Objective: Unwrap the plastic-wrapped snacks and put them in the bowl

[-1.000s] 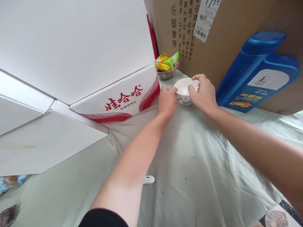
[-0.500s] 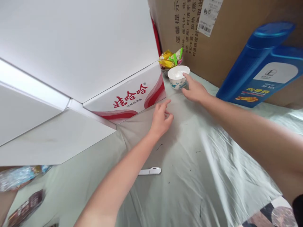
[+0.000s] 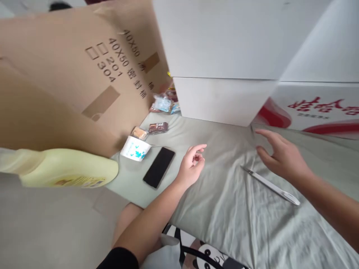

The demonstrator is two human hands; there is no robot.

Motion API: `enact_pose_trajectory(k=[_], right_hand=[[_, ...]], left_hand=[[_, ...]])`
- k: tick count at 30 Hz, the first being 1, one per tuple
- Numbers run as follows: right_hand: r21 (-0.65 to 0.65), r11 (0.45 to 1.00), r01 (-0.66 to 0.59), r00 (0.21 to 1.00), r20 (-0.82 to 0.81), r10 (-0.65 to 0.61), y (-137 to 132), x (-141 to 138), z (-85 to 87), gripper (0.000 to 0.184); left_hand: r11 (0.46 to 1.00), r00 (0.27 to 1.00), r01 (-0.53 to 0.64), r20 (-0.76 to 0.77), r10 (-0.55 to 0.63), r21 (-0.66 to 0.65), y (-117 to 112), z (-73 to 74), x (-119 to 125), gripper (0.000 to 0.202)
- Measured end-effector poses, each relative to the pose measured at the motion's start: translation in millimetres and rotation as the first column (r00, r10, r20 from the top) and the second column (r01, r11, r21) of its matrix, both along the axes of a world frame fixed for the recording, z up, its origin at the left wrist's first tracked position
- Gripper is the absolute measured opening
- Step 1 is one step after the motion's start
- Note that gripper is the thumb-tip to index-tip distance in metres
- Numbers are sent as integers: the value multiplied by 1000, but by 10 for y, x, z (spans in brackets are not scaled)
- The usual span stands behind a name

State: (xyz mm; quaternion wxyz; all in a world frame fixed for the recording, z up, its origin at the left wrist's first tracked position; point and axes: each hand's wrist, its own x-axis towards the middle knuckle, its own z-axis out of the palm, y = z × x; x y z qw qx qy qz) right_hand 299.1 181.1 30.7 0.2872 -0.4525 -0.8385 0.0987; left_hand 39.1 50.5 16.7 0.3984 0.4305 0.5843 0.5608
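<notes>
I am holding my left hand [image 3: 192, 164] loosely curled near the centre of the frame, the forefinger stretching out above the thumb; my right hand [image 3: 283, 155] is spreading at the right, thumb and forefinger parted. Along the bottom edge a panda print [image 3: 209, 256] is showing. Right of centre, just below my right hand, one slim tool [image 3: 269, 185] is lying slantwise on the pale green cloth [image 3: 218, 209]: white, long and straight, tapering to a thin dark tip at its upper left and widening at its lower right. Left of my left hand one phone [image 3: 159, 167] is lying flat, black and rectangular, its dark face turned up. At the left edge one pale yellow bottle [image 3: 73, 168] is stretching sideways, and near it one white bowl [image 3: 136, 148] is showing turquoise leaf marks. Behind the bowl two wrapped snacks are lying side by side, one tan [image 3: 139, 133] and one dark brown [image 3: 158, 128]. Farther back, more packets [image 3: 163, 103] are bunching together; I cannot tell how many. One brown cardboard box [image 3: 64, 86] is filling the upper left, and white boxes [image 3: 218, 99] are standing across the upper right.
</notes>
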Motion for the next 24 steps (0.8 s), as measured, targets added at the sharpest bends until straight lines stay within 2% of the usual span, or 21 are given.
enact_pose_trajectory(k=[2, 5, 9, 12, 15, 18, 21, 24], right_hand=[[-5, 991, -135, 990, 35, 135, -4, -597, 73, 43], [3, 962, -273, 960, 71, 272, 36, -1382, 118, 42], [-21, 931, -365, 928, 72, 366, 188, -2325, 102, 45], [-1, 923, -385, 923, 19, 385, 414, -3013, 74, 49], [39, 946, -320, 946, -40, 322, 756, -3646, 53, 51], [17, 987, -157, 987, -40, 158, 1191, -4141, 10, 47], [-7, 999, -49, 999, 9, 49, 1639, -4444, -97, 41], [-92, 995, 36, 995, 97, -27, 1987, -4579, -252, 43]], left_hand=[[999, 991, -51, 122, 52, -8, -120, 2, -200, 44], [997, 950, -64, 304, 71, -33, -214, 52, -439, 45], [1000, 884, 10, 468, 2, -22, -343, 121, -728, 39], [995, 835, 96, 548, -59, -38, -446, 102, -883, 34], [988, 792, 145, 605, -83, -55, -476, 76, -943, 30], [985, 769, 163, 633, -87, -63, -423, 86, -925, 28], [985, 755, 163, 649, -89, -55, -342, 98, -878, 27], [980, 747, 195, 653, -122, -41, -285, 78, -859, 23]])
